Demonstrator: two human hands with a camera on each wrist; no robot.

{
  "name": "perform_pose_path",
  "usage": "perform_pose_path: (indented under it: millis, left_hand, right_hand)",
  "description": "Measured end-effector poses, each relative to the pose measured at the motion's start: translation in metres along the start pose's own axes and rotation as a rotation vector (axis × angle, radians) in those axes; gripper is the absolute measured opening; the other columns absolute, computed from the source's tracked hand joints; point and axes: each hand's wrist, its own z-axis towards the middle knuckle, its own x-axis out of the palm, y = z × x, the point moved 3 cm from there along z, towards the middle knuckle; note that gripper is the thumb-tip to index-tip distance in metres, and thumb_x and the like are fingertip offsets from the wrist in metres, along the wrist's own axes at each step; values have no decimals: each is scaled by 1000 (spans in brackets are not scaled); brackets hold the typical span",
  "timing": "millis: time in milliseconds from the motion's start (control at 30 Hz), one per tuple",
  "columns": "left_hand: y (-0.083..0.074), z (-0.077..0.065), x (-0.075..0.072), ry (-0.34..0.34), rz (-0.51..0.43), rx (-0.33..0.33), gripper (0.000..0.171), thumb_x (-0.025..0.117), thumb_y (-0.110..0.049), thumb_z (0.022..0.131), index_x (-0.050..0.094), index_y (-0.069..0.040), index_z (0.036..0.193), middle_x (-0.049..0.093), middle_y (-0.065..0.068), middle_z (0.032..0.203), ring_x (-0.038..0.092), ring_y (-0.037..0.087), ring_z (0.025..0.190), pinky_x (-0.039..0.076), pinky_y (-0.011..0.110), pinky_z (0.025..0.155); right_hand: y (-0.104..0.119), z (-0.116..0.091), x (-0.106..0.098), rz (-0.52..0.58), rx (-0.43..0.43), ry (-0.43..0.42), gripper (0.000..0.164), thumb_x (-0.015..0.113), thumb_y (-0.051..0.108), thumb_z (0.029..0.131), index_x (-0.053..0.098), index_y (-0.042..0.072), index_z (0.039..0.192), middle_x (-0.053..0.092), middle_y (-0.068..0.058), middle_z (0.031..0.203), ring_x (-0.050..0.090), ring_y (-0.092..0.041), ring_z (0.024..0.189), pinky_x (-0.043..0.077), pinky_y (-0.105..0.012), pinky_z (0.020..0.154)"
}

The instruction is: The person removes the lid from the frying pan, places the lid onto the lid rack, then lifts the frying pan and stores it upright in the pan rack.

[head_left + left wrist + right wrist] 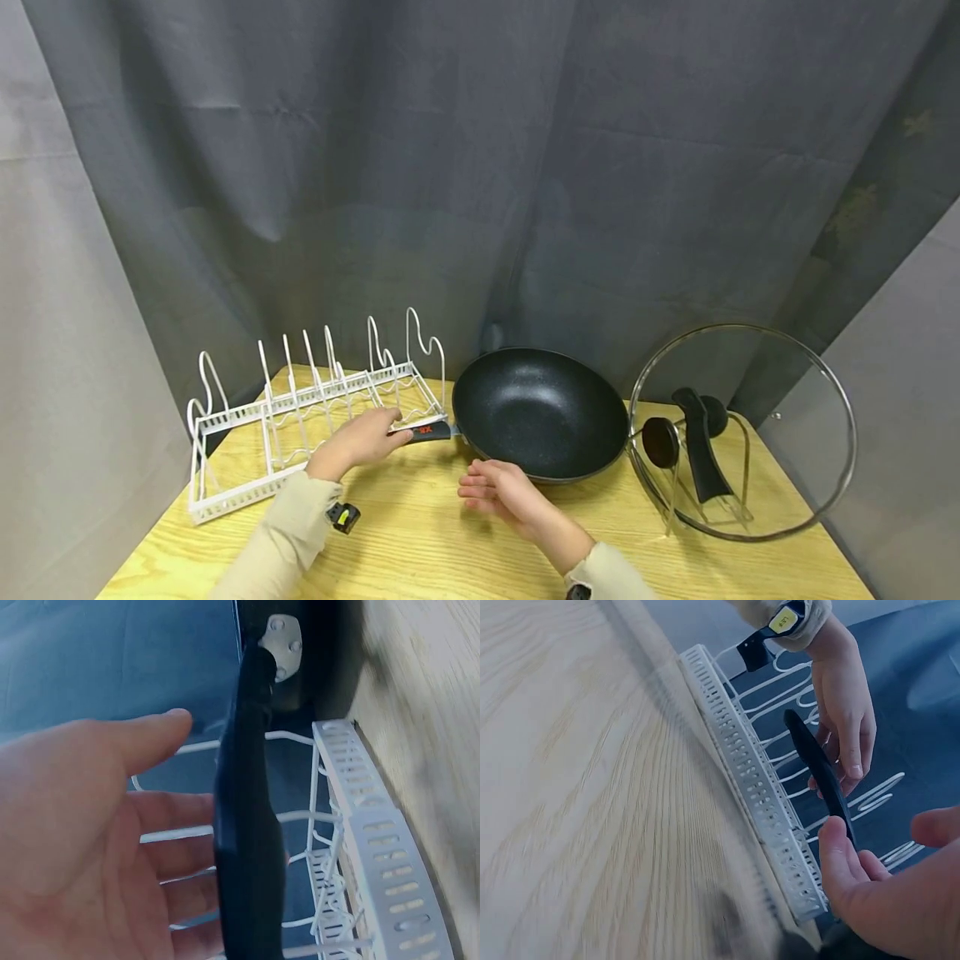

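From the head view, we see the black pan [540, 414] on the table [420, 533], its hollow facing up, between the white rack [240, 497] and the glass lid [699, 442]. Our left hand [365, 436] reaches palm-down over the pan's handle [431, 432]; our right hand [504, 493] is near the front rim, fingers extended.

From the left wrist, we find the riveted metal plate [283, 646], unclear from above; our left thumb stands apart from the handle, fingers reaching behind it, ungripped.

From the right wrist, our right hand holds nothing, thumb and fingers parted; its contact we cannot tell.
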Motion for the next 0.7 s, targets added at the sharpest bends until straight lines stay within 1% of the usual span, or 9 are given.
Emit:
perform_pose_path:
  millis: [67,133,233,333,500,600,667,700]
  left_hand:
    - [5,0,0,8,-17,-12,28,59,-30,94,62,-4,102,65,14,100,62,31,94,48,45,83]
    - [9,0,-1,18,-42,-23,25,58,-30,94,63,-6,98,66,12,96,63,29,91,49,45,81]
    - [16,1,-2,27,-71,-28,25,56,-31,96,64,-8,94,67,8,91,63,27,86,49,43,77]
    - [22,2,-2,23,-76,-14,27,53,-31,97,66,-7,93,66,5,86,63,25,83,48,41,75]
    - [35,3,1,42,-93,-22,31,50,-31,99,65,-10,83,62,1,78,59,19,75,47,38,69]
    - [41,2,4,58,-118,-51,33,48,-34,99,64,-11,82,62,1,78,58,18,74,47,39,70]
    - [43,2,5,64,-130,-58,35,46,-36,100,65,-12,83,63,0,79,59,17,77,47,41,75]
    - [43,1,5,75,-156,-69,37,45,-38,100,65,-11,83,63,2,77,60,19,74,47,40,74]
  right_hand:
    - [-2,6,4,60,19,-6,43,46,23,100,40,-15,120,59,-21,108,63,-23,93,52,-34,83]
    - [-5,12,9,114,32,-11,44,46,23,100,40,-15,120,59,-20,107,63,-22,92,52,-34,83]
    - [-8,23,16,190,47,-22,42,45,23,100,40,-13,120,59,-19,105,64,-21,91,51,-34,85]
    - [-11,33,21,261,57,-37,40,45,24,100,42,-12,118,59,-17,103,64,-22,91,50,-35,87]
    - [-17,46,28,335,76,-46,38,43,23,101,40,-11,118,59,-15,100,64,-24,94,48,-37,91]
    - [-20,52,31,376,72,-63,37,42,22,101,40,-11,117,56,-16,100,62,-27,98,46,-37,94]
    - [-22,56,33,406,75,-81,37,44,22,101,38,-11,118,54,-16,101,61,-28,100,44,-38,95]
    - [-22,58,33,422,74,-91,39,44,23,101,37,-12,119,54,-17,101,60,-28,100,43,-38,96]
